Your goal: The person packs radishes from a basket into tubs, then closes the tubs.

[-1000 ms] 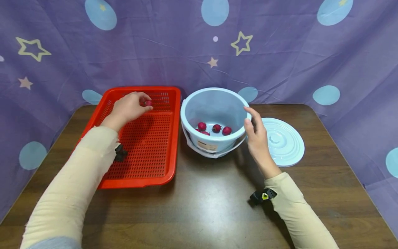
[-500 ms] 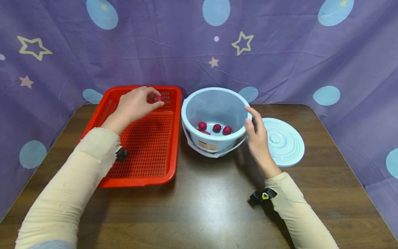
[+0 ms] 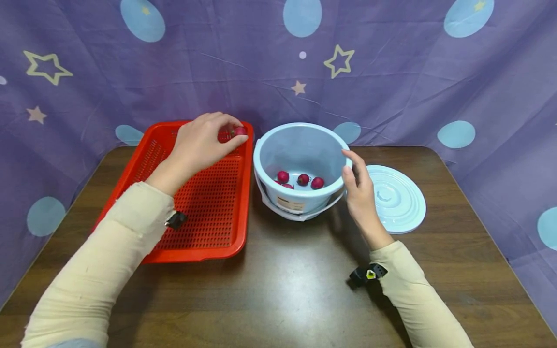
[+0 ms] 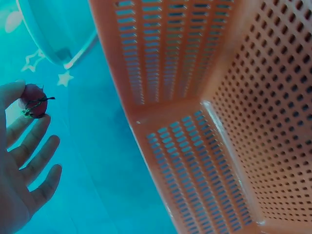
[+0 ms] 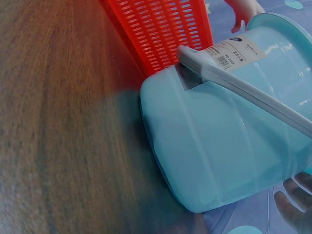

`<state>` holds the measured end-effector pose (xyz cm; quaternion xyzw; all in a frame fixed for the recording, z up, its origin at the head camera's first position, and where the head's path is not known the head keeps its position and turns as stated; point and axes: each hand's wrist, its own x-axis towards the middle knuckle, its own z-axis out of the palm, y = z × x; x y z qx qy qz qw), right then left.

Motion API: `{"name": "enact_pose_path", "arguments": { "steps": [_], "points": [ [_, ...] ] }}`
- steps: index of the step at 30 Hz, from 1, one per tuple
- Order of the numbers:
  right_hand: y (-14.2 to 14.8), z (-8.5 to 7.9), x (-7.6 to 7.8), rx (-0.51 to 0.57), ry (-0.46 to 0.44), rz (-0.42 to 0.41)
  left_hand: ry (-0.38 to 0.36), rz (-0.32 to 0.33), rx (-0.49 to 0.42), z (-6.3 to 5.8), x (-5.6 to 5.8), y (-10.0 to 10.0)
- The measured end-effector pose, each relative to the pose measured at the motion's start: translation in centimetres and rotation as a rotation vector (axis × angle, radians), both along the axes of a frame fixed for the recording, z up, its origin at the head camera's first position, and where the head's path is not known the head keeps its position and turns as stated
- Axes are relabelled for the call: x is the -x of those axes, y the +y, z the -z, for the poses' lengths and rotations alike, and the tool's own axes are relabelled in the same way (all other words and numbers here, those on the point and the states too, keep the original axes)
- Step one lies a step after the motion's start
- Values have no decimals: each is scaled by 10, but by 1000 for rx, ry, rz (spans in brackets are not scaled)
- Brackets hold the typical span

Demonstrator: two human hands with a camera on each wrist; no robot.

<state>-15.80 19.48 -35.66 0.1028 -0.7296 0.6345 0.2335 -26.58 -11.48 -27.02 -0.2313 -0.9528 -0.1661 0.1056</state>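
Observation:
My left hand (image 3: 197, 145) pinches a small red radish (image 3: 240, 131) between thumb and fingertips, above the far right corner of the red basket (image 3: 241, 212). In the left wrist view the radish (image 4: 33, 100) shows green at its stem end, and the other fingers are spread. To the right stands a light blue bucket (image 3: 300, 140) with several radishes (image 3: 317, 183) on its bottom. Against the bucket's right side rests my right hand (image 3: 363, 193), its fingertips at the rim. Part of those fingers (image 5: 292, 204) shows beside the bucket wall in the right wrist view.
A round light blue lid (image 3: 398, 200) lies on the brown wooden table (image 3: 278, 290), right of the bucket. The bucket's handle (image 3: 298, 216) hangs down at its front. Behind the table hangs a purple curtain (image 3: 243, 72) with stars.
My left hand has risen and moved right with the radish, from inside the basket's far end to above its far right corner. The right hand and the bucket stay in place.

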Motion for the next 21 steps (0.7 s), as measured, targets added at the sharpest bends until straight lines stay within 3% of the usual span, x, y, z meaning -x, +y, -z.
{"name": "enact_pose_path", "arguments": {
  "steps": [10, 16, 21],
  "points": [
    [1, 3, 2, 0, 8, 2, 168, 142, 10, -1, -11, 20],
    [1, 3, 1, -7, 14, 5, 182, 204, 12, -3, -17, 33],
    [0, 2, 1, -10, 17, 6, 147, 276, -37, -3, -23, 41]
  ]
}}
